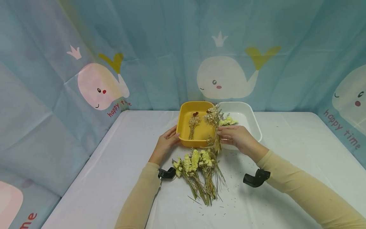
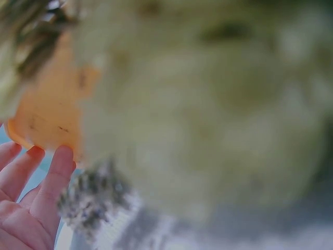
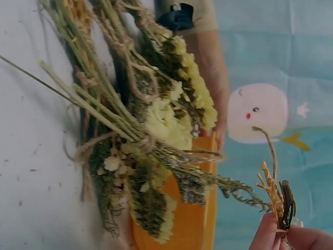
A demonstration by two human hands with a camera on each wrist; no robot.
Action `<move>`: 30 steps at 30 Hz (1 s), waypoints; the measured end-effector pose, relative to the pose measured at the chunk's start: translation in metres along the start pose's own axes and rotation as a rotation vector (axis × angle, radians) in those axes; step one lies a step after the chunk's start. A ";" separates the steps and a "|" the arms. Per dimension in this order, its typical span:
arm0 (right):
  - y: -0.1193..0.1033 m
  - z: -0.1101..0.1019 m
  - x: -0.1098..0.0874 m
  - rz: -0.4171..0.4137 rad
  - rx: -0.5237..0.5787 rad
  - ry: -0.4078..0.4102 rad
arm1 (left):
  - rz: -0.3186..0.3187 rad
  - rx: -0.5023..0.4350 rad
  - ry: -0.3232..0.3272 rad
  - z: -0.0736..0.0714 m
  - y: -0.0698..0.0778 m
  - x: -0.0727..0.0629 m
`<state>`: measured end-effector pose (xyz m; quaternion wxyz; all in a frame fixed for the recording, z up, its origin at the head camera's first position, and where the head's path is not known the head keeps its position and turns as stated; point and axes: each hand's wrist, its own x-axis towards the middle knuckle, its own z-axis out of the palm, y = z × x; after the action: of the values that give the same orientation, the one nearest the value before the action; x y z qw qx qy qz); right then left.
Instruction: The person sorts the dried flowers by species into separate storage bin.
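The dried bouquet (image 1: 215,120), held where the yellow tray (image 1: 197,143) meets the white tray (image 1: 254,122), looks light and brittle, best gripped by its stiff stems, as the right hand (image 1: 235,137) pinches it. The left hand (image 1: 166,142) lays extended fingers against the yellow tray. The backdrop (image 1: 160,63) reads "happy time".

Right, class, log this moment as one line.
left hand: touches yellow tray; right hand: pinches pale bunch by stems; yellow tray: another bunch inside; white tray: yellow flowers inside; table: yellow bunches
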<state>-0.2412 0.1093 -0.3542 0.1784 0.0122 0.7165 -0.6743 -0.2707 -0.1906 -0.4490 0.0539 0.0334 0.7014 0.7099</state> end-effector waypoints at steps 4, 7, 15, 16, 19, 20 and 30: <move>-0.005 -0.001 0.002 0.003 0.033 -0.007 | 0.005 0.007 0.002 0.001 0.000 -0.001; -0.009 -0.001 0.004 -0.010 0.051 -0.011 | 0.014 0.011 0.004 0.001 0.000 -0.001; -0.021 0.001 0.011 -0.028 0.093 -0.030 | 0.026 0.021 0.006 0.000 -0.001 -0.001; -0.022 0.001 0.013 -0.023 0.103 -0.031 | 0.025 0.019 0.005 0.000 -0.001 -0.001; -0.025 0.004 0.017 -0.005 0.146 -0.035 | 0.026 0.019 0.004 0.000 -0.002 0.000; -0.026 0.005 0.019 0.002 0.162 -0.038 | 0.027 0.018 0.002 0.000 -0.002 0.000; -0.029 0.015 0.040 0.047 0.200 -0.015 | 0.026 0.006 -0.009 -0.001 -0.001 -0.001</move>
<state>-0.2826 0.0830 -0.3372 0.1974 0.0419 0.6439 -0.7380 -0.2698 -0.1917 -0.4502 0.0475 0.0459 0.7028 0.7083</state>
